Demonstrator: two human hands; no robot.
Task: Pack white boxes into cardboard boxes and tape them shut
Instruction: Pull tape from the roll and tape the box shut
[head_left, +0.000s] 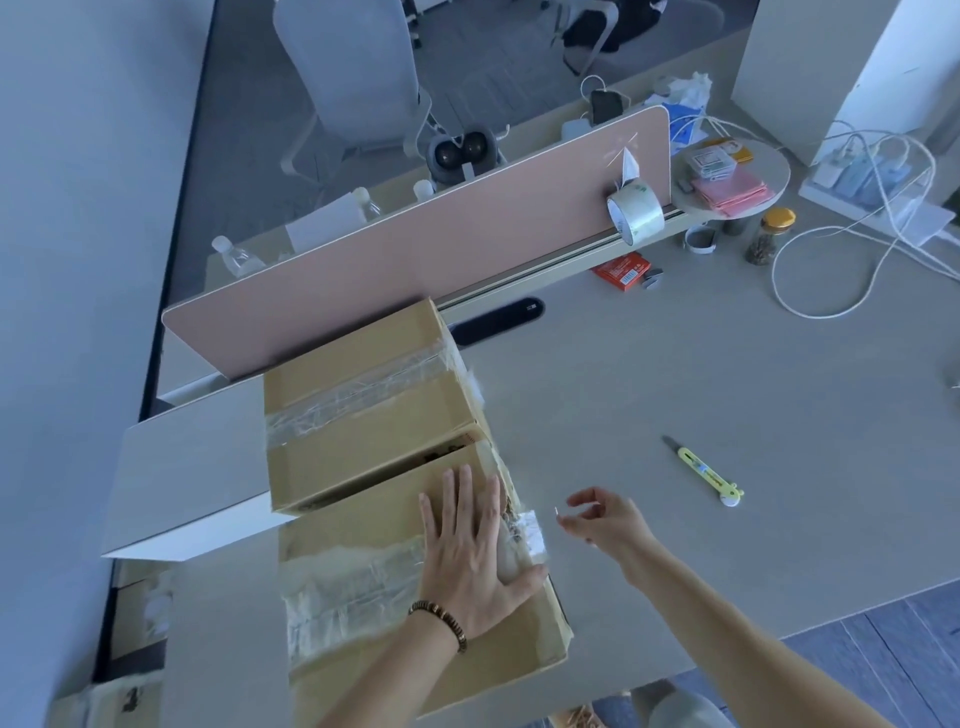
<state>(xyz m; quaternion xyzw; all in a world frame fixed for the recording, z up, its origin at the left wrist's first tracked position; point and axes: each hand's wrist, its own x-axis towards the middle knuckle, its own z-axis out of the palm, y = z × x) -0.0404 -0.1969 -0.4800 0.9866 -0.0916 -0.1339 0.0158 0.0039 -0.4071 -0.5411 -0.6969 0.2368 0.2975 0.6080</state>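
The left hand (470, 553) is lying flat, with its fingers spread and straight, on the top flap of the brown cardboard box with old clear tape (415, 561), and it is pressing the flap down near the right edge of the box. The right hand (605, 522) is hovering just beside that edge, above the grey table (675, 374); its fingers are loosely curled and I cannot tell if they are pinching something small, maybe a tape end. The main risk, in my judgement, is that the flap is springing up if the pressing hand is lifting too early, because the seam next to the fingertips is looking open and the old tape under the palm is wrinkled and torn. New tape may also be sticking badly on this rough surface. The roll of clear packing tape (635, 210) is standing far beyond the right hand, against the pink desk divider (415, 260), so reaching it is needing a long stretch. The yellow utility knife (709, 475) is lying near, to the right of the right hand.
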